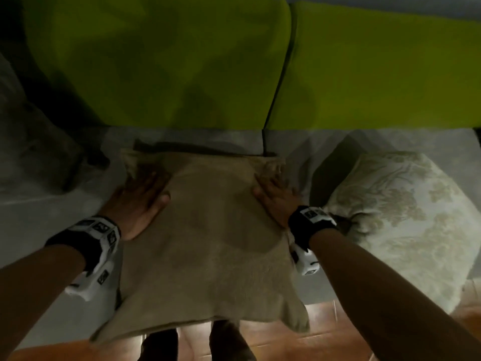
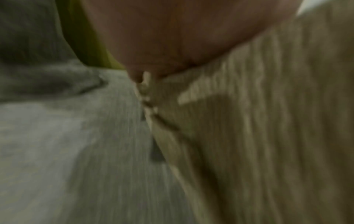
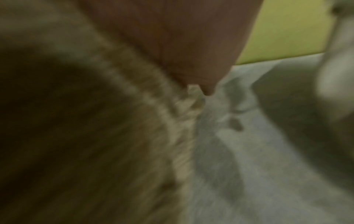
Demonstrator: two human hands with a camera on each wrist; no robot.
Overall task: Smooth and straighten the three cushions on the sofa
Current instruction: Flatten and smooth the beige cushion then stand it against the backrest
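A tan cushion [image 1: 213,243] lies flat on the grey sofa seat [image 1: 39,204], its near edge hanging over the front. My left hand [image 1: 145,196] presses flat on its far left part, fingers straight. Flat on the far right part rests my right hand [image 1: 276,196]. A pale patterned cushion [image 1: 406,220] lies to the right on the seat. A grey cushion [image 1: 36,142] sits in shadow at the far left. In the blurred wrist views each palm [image 2: 182,34] [image 3: 182,37] lies on tan fabric [image 2: 268,136] [image 3: 76,136] at the cushion's edge seam.
The sofa back has two lime-green cushions [image 1: 161,61] [image 1: 385,74] with a seam between them. Below the seat's front edge is a reddish tiled floor [image 1: 325,334], where my feet [image 1: 226,342] stand.
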